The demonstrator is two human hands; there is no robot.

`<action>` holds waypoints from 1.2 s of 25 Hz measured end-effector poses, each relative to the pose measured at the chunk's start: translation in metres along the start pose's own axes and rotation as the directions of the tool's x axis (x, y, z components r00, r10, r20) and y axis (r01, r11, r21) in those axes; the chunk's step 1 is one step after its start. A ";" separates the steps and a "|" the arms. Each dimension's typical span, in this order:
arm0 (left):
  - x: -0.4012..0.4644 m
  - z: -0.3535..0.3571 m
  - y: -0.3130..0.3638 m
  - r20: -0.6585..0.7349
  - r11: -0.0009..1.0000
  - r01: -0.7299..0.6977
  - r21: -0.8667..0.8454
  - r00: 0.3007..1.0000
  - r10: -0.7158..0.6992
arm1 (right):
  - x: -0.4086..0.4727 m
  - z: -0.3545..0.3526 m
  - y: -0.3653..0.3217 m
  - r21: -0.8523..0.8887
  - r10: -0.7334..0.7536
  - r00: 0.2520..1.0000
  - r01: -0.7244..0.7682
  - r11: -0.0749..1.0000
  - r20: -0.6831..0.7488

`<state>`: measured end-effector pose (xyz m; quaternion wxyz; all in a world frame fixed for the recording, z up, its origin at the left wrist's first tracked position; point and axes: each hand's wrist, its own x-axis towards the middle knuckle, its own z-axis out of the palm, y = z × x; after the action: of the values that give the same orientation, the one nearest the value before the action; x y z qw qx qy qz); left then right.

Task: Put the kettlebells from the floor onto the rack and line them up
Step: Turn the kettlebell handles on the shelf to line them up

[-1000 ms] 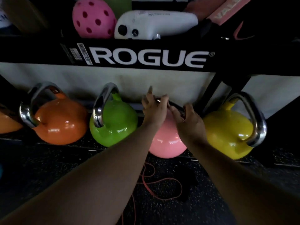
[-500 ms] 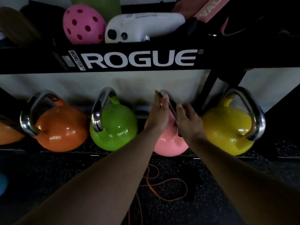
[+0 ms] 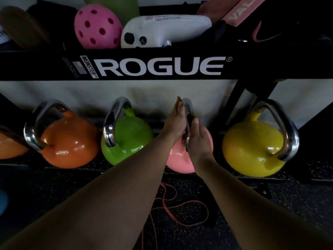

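A pink kettlebell (image 3: 177, 159) stands on the rack's bottom shelf (image 3: 299, 177) between a green kettlebell (image 3: 129, 139) and a yellow kettlebell (image 3: 252, 150). Its steel handle now points edge-on toward me. My left hand (image 3: 175, 120) lies flat against the handle's left side and my right hand (image 3: 199, 139) presses against its right side, so the handle is pinched between them. An orange kettlebell (image 3: 70, 143) sits further left, with part of another orange one (image 3: 9, 147) at the frame edge.
The black upper shelf rail (image 3: 162, 65) reads ROGUE and carries a pink holed ball (image 3: 98, 29), a white device (image 3: 165, 29) and dark gear. A red resistance band (image 3: 173, 208) lies on the speckled floor below. A black upright (image 3: 234, 100) stands behind the pink kettlebell.
Both hands have turned the pink kettlebell's handle from lying across to pointing front to back, ending flat on either side of it. My view has shifted slightly downward and closer.
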<state>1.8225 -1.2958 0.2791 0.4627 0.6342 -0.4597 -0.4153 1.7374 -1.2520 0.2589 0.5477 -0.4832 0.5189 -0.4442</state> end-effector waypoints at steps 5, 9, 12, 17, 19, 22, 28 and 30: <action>0.005 -0.001 -0.005 0.020 1.000 -0.004 0.025 1.000 0.004 | -0.004 0.005 0.002 -0.031 -0.008 0.999 0.007 1.000 -0.044; -0.001 0.000 -0.004 0.007 1.000 0.003 0.015 1.000 -0.003 | -0.003 0.000 0.003 -0.069 -0.040 0.999 0.038 0.997 -0.018; -0.001 0.000 -0.001 -0.002 1.000 0.006 0.017 1.000 -0.006 | -0.003 -0.001 0.003 -0.080 -0.047 0.999 0.046 0.996 -0.011; -0.004 0.000 -0.002 -0.010 0.996 0.029 -0.084 0.999 -0.030 | -0.005 0.001 0.004 -0.064 -0.032 0.999 0.032 0.997 -0.008; 0.000 0.001 -0.003 -0.013 0.996 0.036 -0.076 0.999 -0.037 | -0.005 -0.001 0.004 -0.076 -0.052 0.999 0.052 0.996 0.004; 0.003 0.000 -0.006 -0.002 0.995 0.038 -0.090 0.999 -0.039 | -0.004 -0.003 0.005 -0.093 -0.066 0.998 0.068 0.993 0.026; 0.009 -0.001 -0.008 -0.019 0.999 0.034 -0.001 0.999 -0.034 | -0.002 -0.006 0.006 -0.159 -0.098 0.994 0.105 0.982 0.048; 0.011 0.000 -0.011 -0.026 0.998 0.020 0.067 0.999 -0.019 | 0.000 -0.008 0.009 -0.181 -0.113 0.992 0.121 0.976 0.055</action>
<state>1.8271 -1.3044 0.2678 0.4429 0.6590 -0.4612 -0.3960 1.7295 -1.2509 0.2499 0.4849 -0.5713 0.5160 -0.4150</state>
